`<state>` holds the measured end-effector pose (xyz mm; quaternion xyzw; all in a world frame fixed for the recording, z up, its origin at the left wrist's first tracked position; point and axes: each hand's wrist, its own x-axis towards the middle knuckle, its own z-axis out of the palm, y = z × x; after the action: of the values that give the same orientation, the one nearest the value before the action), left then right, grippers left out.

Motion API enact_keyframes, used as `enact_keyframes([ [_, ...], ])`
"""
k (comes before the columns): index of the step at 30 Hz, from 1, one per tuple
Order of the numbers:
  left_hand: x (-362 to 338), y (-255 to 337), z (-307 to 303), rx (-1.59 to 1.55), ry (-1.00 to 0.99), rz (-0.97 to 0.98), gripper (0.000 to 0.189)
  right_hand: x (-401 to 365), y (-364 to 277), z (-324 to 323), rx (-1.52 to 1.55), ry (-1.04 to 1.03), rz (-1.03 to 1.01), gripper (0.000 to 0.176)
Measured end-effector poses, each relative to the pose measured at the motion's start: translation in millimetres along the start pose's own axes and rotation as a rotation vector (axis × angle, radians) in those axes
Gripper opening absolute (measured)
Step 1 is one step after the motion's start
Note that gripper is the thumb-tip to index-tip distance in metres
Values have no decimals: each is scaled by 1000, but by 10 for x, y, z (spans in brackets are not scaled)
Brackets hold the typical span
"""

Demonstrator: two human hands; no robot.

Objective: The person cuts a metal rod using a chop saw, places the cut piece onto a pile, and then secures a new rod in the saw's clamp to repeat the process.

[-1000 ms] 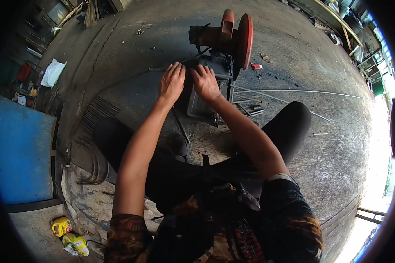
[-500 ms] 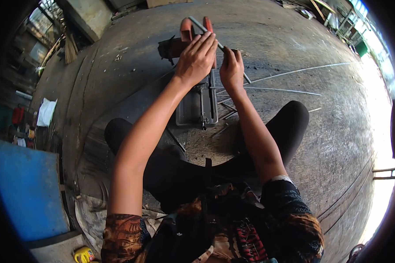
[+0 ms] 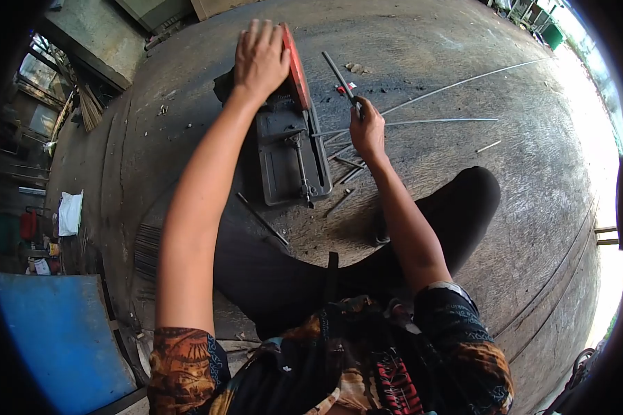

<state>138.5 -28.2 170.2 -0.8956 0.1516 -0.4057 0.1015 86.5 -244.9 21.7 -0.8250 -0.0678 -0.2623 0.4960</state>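
Observation:
A cut-off machine with a red guard (image 3: pixel 295 69) and a dark base (image 3: pixel 280 173) stands on the floor in front of me. My left hand (image 3: pixel 262 61) lies on the upper part of the machine, fingers stretched out beside the guard. To the right of the machine, my right hand (image 3: pixel 367 131) is closed round a grey metal rod (image 3: pixel 338 74), which points up and to the left, apart from the guard. A clamp screw (image 3: pixel 300 162) runs along the base.
Long thin rods (image 3: pixel 457 120) stretch out to the right of the machine. Short cut pieces (image 3: pixel 340 203) lie near its base, and another rod (image 3: pixel 259 217) is by my left leg. A blue panel (image 3: pixel 62 332) stands at the lower left, with a white bag (image 3: pixel 70 214) above it.
My left hand has moved left, off the rod and onto the machine. My right hand has lowered slightly, with the rod now away from the guard. The view has shifted.

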Motion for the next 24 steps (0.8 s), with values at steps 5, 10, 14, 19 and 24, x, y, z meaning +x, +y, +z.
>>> enact_keyframes([
  [5, -76, -236, 226, 12, -107, -100, 51, -124, 55, 27, 23, -124, 165, 24],
  [10, -296, -99, 151, 26, -31, -108, 50, -179, 183, 85, 64, -224, 290, 27],
  [14, -507, 55, 40, 45, 41, -98, 48, -274, 290, 79, 95, -333, 336, 29],
  [19, -281, -18, -165, -208, -86, -345, 45, -617, 501, 175, 147, -411, 479, 33],
  [24, -186, -437, 414, -211, 85, -673, 35, -768, 503, 223, 110, -482, 509, 37],
])
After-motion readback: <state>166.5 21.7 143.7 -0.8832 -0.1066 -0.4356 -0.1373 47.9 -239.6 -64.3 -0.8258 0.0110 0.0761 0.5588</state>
